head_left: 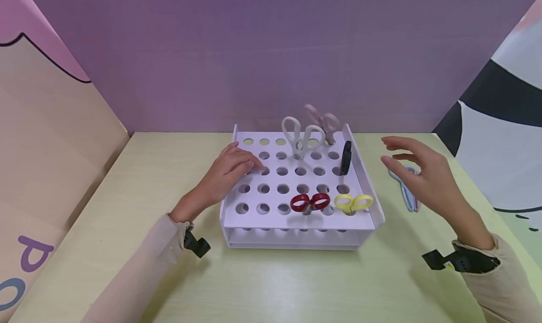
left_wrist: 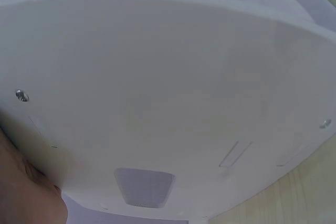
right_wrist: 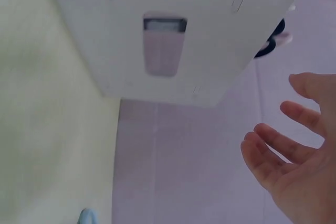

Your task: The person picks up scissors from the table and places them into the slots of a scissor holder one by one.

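Your blue scissors (head_left: 408, 196) lie on the pale table (head_left: 275, 285) to the right of the rack, slim, light blue with a pinkish tint along one side, partly hidden by your right hand (head_left: 427, 177). That hand is above them, thumb and fingers parted, gripping nothing. Your left hand (head_left: 230, 170) rests loosely over the left edge of the white rack (head_left: 254, 222), index finger stretched among the holes, also holding nothing; the two hands are well apart. The rack has a top board with rows of round holes, a lower holed tier and raised side panels, each with a rectangular cutout. Standing in it, handles up, you have red scissors (head_left: 310, 204) and yellow scissors (head_left: 353, 204) toward the front, black scissors (head_left: 346, 158) seen edge-on by the right panel, white scissors (head_left: 298, 145) further back, and dusty pink scissors (head_left: 325, 124) at the back right.
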`<control>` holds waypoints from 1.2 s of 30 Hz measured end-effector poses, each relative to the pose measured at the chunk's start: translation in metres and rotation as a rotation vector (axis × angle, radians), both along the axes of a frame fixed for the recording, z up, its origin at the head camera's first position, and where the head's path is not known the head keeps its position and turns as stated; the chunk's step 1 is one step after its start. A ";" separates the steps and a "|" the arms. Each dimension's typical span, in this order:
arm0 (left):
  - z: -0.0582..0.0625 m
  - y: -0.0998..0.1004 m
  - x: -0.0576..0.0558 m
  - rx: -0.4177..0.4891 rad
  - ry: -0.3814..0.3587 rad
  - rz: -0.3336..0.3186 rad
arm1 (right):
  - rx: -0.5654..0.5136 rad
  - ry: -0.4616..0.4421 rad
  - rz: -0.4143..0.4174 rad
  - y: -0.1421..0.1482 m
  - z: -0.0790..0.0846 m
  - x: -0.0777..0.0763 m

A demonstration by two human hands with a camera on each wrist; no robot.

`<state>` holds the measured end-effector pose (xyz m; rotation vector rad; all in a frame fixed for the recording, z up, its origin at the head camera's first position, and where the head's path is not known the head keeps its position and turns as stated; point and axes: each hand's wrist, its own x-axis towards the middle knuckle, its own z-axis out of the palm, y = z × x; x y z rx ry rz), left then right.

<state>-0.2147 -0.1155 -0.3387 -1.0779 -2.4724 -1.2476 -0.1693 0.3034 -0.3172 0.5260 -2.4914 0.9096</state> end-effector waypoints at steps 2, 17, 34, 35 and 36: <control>-0.001 -0.001 -0.001 -0.001 -0.001 0.003 | -0.002 -0.019 -0.020 0.006 -0.003 -0.001; -0.001 -0.002 -0.001 -0.008 -0.006 0.006 | -0.023 -0.154 -0.134 0.050 -0.028 -0.018; 0.001 0.000 0.001 -0.003 -0.004 0.001 | 0.110 -0.363 -0.206 0.091 -0.064 -0.045; 0.001 0.000 0.001 -0.002 -0.003 0.000 | 0.127 -0.383 -0.205 0.092 -0.066 -0.048; 0.001 0.000 0.001 -0.002 -0.004 -0.001 | 0.146 -0.396 -0.202 0.093 -0.068 -0.050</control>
